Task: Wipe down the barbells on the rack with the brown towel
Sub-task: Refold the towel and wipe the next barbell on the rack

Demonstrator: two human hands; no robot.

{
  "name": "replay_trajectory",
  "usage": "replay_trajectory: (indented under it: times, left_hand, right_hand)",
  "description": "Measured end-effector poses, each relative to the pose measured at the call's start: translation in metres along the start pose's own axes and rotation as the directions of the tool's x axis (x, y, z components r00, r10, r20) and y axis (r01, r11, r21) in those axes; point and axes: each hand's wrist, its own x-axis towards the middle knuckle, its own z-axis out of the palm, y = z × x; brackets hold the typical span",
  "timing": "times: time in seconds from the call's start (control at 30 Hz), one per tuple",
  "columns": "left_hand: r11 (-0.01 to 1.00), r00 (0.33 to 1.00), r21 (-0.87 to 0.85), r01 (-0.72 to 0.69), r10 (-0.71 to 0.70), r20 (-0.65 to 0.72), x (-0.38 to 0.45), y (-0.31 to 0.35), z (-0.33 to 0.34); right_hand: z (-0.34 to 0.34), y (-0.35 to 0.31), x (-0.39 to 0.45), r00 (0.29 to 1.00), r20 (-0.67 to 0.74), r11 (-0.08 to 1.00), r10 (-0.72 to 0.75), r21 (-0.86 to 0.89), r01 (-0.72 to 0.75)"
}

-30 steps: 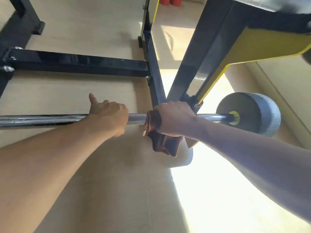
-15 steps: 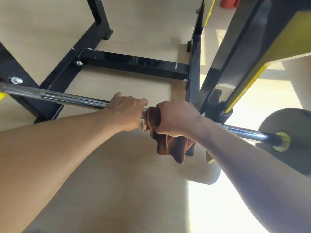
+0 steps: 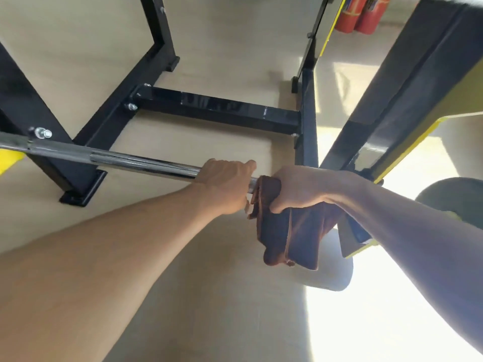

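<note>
At the far left edge of the frame the chrome barbell (image 3: 125, 160) enters beside a bolt head (image 3: 43, 133) and a yellow patch (image 3: 9, 162) of rack padding, then slants gently down toward the middle, passing in front of the black rack frame (image 3: 217, 109), whose foot plate (image 3: 83, 189) sits flat on the pale floor (image 3: 209, 296) at lower left. Between the bar and the black crossbeam lies an open stretch of floor, bounded on both sides by the frame's legs. Just left of centre the left hand (image 3: 226, 185) wraps bare around the bar, fingers curled over its top and thumb end pointing right. A short knurled piece of bar shows between the two hands, which sit just beside each other without clearly touching. The right hand (image 3: 300, 189) grips the brown towel (image 3: 290, 236) folded around the bar, its fingers closed over the cloth; the towel's loose ends hang down below the bar into free space above the floor. To the right of that hand the bar is hidden behind the forearm and a black and yellow upright (image 3: 407, 100) that rises to the upper right corner. At the right edge a grey weight plate (image 3: 454, 199) shows partly behind the arm, with bright sunlight washing out the floor below it. Two red cylinders (image 3: 358, 14) stand at the top edge, right of centre.
</note>
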Motion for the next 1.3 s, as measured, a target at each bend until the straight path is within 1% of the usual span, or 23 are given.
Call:
replay_trajectory:
  times: [0.1, 0.17, 0.23, 0.3, 0.33, 0.47, 0.53, 0.63, 0.67, 0.7, 0.77, 0.83, 0.93, 1.0, 1.07, 1.13, 1.2, 1.3]
  left_hand:
    - [0.996, 0.996, -0.032, -0.082, 0.081, -0.021, -0.003, -0.008, -0.002]
    - [0.989, 0.990, -0.052, -0.135, 0.133, -0.035, -0.007, -0.015, -0.001]
    - [0.980, 0.980, -0.090, -0.178, 0.168, -0.107, -0.009, -0.021, 0.003]
    - [0.971, 0.969, -0.148, -0.189, 0.160, -0.190, -0.008, -0.028, 0.002]
    - [0.963, 0.964, -0.174, -0.206, 0.168, -0.208, -0.006, -0.030, 0.001]
    - [0.931, 0.945, -0.232, -0.284, 0.230, -0.233, -0.004, -0.038, -0.003]
    - [0.912, 0.942, -0.273, -0.307, 0.251, -0.221, -0.006, -0.041, -0.004]
    - [0.883, 0.947, -0.357, -0.305, 0.242, -0.211, -0.011, -0.047, -0.007]
    - [0.896, 0.951, -0.335, -0.291, 0.231, -0.208, -0.013, -0.048, -0.007]
    - [0.925, 0.956, -0.274, -0.263, 0.211, -0.205, -0.017, -0.050, -0.005]
    - [0.974, 0.963, -0.089, -0.207, 0.186, -0.196, -0.023, -0.053, 0.000]
    - [0.980, 0.962, 0.056, -0.191, 0.198, -0.189, -0.027, -0.054, 0.006]
    - [0.970, 0.954, 0.152, -0.190, 0.218, -0.203, -0.028, -0.054, 0.007]
    - [0.969, 0.961, 0.170, -0.178, 0.208, -0.181, -0.024, -0.051, 0.005]
    - [0.980, 0.981, 0.130, -0.148, 0.162, -0.106, -0.025, -0.047, 0.003]
    - [0.991, 0.993, 0.093, -0.099, 0.105, -0.062, -0.026, -0.043, 0.000]
    - [0.995, 0.996, 0.072, -0.071, 0.075, -0.055, -0.026, -0.041, -0.001]
    - [0.995, 0.996, 0.077, -0.059, 0.064, -0.065, -0.021, -0.039, 0.000]
  right_hand:
    - [-0.004, -0.010, -0.003, 0.998, 0.025, 0.998, 0.059, -0.003, -0.059]
    - [-0.004, -0.019, -0.003, 0.995, 0.041, 0.996, 0.088, -0.037, -0.087]
    - [-0.002, -0.027, -0.004, 0.991, 0.015, 0.988, 0.130, -0.082, -0.128]
    - [0.000, -0.033, -0.002, 0.985, -0.038, 0.978, 0.166, -0.121, -0.169]
    - [0.001, -0.035, -0.003, 0.981, -0.068, 0.972, 0.183, -0.136, -0.191]
    - [0.007, -0.044, -0.005, 0.954, -0.156, 0.947, 0.255, -0.157, -0.279]
    - [0.008, -0.048, -0.004, 0.940, -0.162, 0.934, 0.301, -0.147, -0.325]
    - [0.009, -0.052, -0.003, 0.926, -0.159, 0.916, 0.343, -0.159, -0.367]
    - [0.009, -0.054, -0.004, 0.924, -0.171, 0.916, 0.341, -0.161, -0.368]
    - [0.010, -0.054, -0.005, 0.923, -0.186, 0.916, 0.336, -0.162, -0.366]
    - [0.012, -0.054, -0.007, 0.915, -0.236, 0.914, 0.328, -0.166, -0.371]
    - [0.018, -0.051, -0.009, 0.902, -0.298, 0.908, 0.313, -0.184, -0.376]
    - [0.028, -0.044, -0.011, 0.873, -0.423, 0.892, 0.244, -0.254, -0.373]
    - [0.032, -0.043, -0.010, 0.843, -0.490, 0.877, 0.223, -0.277, -0.394]
    - [0.039, -0.048, -0.010, 0.823, -0.529, 0.871, 0.208, -0.284, -0.402]
    - [0.051, -0.057, -0.005, 0.768, -0.619, 0.889, 0.167, -0.243, -0.389]
    - [0.061, -0.067, 0.000, 0.709, -0.695, 0.913, 0.116, -0.207, -0.351]
    - [0.066, -0.065, 0.008, 0.659, -0.752, 0.930, 0.010, -0.235, -0.283]
